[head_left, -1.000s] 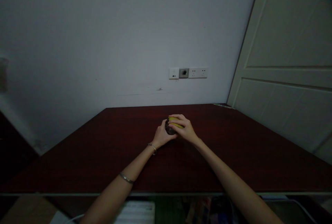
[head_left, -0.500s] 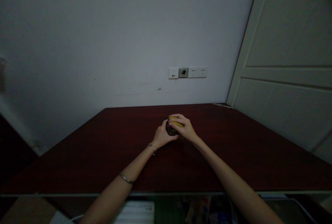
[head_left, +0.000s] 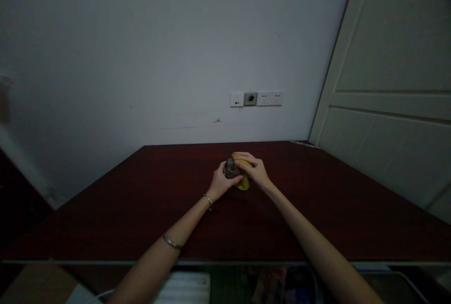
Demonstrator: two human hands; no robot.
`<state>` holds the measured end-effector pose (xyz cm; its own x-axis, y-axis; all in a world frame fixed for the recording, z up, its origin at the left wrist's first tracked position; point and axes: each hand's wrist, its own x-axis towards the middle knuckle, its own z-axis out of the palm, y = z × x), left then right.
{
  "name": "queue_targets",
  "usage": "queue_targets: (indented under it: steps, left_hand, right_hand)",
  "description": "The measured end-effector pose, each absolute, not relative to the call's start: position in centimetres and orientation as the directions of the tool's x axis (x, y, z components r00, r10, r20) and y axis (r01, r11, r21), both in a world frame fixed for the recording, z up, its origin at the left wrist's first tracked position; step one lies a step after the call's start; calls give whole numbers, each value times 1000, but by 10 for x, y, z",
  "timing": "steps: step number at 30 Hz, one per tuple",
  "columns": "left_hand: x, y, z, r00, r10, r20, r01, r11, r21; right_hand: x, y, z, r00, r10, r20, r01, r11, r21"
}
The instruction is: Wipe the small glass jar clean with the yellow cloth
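Both of my hands meet over the middle of a dark red table (head_left: pixel 148 210). My left hand (head_left: pixel 221 183), with a bracelet at its wrist, is curled round a small dark round object (head_left: pixel 230 169). My right hand (head_left: pixel 255 170) is closed on a yellow piece (head_left: pixel 244 183) that sits against the dark object and shows below my fingers. The room is dim and I cannot make out what the two things are.
A white wall with a row of sockets (head_left: pixel 256 98) stands behind the table. A pale panelled door (head_left: pixel 391 88) is at the right. Below the table's near edge lie a white paper (head_left: pixel 183 289) and some dark clutter.
My right hand has tipped the yellow piece from lying over the top of the dark object down to its right side. More of the dark object now shows. Both arms stay in place.
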<state>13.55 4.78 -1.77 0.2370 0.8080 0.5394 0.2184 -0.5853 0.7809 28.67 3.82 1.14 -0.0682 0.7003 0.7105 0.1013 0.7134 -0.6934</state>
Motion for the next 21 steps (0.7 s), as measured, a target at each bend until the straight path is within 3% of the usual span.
queue_targets:
  steps: [5,12,21]
  left_hand:
    - [135,53,-18,201,823,531,155,-562,813]
    - [137,54,-20,235,849,474,121,-509,852]
    - [140,62,-24,213,897,387,36,-403,914]
  right_hand:
    - [288,37,11,-98,663,742,150,747,-648]
    - [290,45,6,-16,708,706,115,703,-702]
    - [291,42,8,-96,671,735,140,741,-657]
